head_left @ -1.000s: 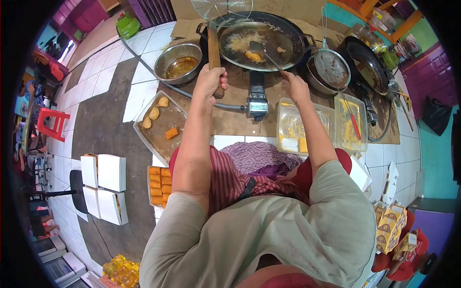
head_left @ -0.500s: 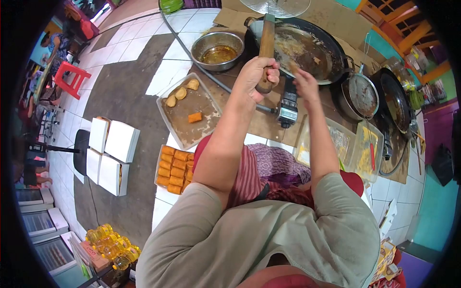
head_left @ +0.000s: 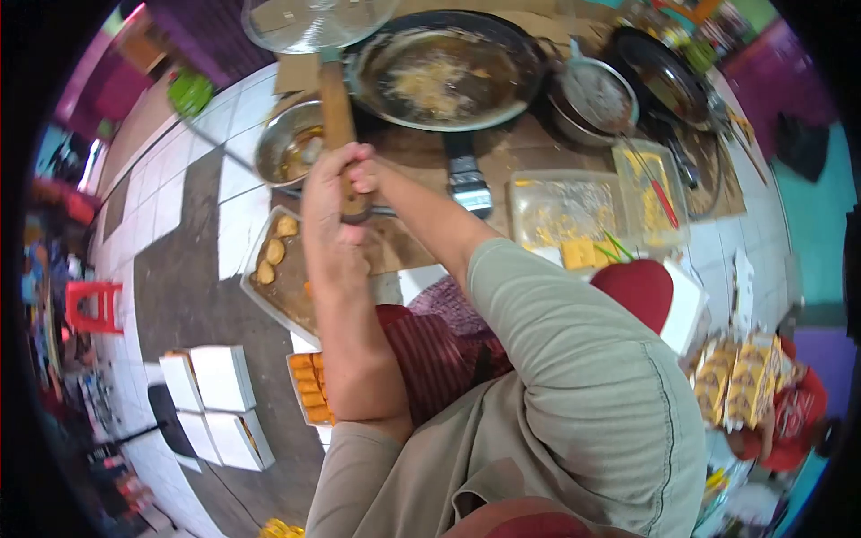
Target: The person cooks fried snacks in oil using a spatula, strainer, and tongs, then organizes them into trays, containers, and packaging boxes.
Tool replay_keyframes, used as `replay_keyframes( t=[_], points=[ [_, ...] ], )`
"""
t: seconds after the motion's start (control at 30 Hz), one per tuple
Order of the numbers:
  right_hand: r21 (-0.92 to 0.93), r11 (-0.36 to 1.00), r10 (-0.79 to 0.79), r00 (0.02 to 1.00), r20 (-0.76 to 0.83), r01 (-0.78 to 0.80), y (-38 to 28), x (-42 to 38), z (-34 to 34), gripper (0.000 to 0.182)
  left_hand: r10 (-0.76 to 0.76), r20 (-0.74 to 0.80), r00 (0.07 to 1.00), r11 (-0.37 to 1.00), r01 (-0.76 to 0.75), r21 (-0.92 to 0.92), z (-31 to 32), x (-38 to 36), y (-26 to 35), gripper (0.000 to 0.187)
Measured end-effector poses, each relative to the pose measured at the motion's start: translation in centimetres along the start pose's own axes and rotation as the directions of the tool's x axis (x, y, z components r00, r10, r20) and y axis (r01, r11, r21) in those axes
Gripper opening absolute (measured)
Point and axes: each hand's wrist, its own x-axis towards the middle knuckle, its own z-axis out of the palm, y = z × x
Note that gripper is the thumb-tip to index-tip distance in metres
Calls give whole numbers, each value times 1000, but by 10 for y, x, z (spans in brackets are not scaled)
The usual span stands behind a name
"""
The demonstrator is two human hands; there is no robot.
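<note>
My left hand [head_left: 334,184] is wrapped around the wooden handle [head_left: 337,108] of a wide skimmer. The skimmer's round wire head [head_left: 314,20] is at the top of the view, left of the wok. My right forearm [head_left: 430,202] crosses leftward, and its hand is mostly hidden behind my left hand and the handle, close to the metal bowl [head_left: 273,139]; its fingers do not show clearly. Brownish liquid lies in that bowl. The large black wok [head_left: 538,67] holds oil with pale bubbling bits. Half-moon pastries [head_left: 272,251] lie on a tray [head_left: 254,289] below the bowl.
Orange-brown rolls [head_left: 308,381] fill a container by my left arm. White boxes [head_left: 220,377] stand on the floor. Plastic containers [head_left: 560,179], a strainer on a pot [head_left: 596,99] and a second wok [head_left: 664,76] are at right. A person in red [head_left: 798,421] is at far right.
My view has turned, so the surroundings shift. My right hand has moved left from the wok's near edge to beside my left hand. My left hand still grips the skimmer.
</note>
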Motion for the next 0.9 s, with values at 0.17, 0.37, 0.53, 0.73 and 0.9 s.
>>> replay_keyframes(
  t=[0.17,0.37,0.53,0.73,0.9],
  points=[
    [-609,775,-290,951,-102,171,-13,-118,-142,40,-49,64,997,999,49,-9,10,-1,-7,11],
    [-608,-51,-56,610,-790,-792,7,-376,-357,24,-125,42,991,992,123,36,7,5,-12,10],
    [-222,29,214,223,-951,-975,68,-519,-425,29,-74,9,997,989,73,132,13,3,-24,11],
    [157,671,523,313,-793,-725,84,-492,-419,31,-133,13,991,988,131,86,32,-8,-39,11],
    [410,891,452,490,-745,-197,33,-449,-394,18,-88,-10,996,984,88,155,53,-16,-51,12]
  ],
)
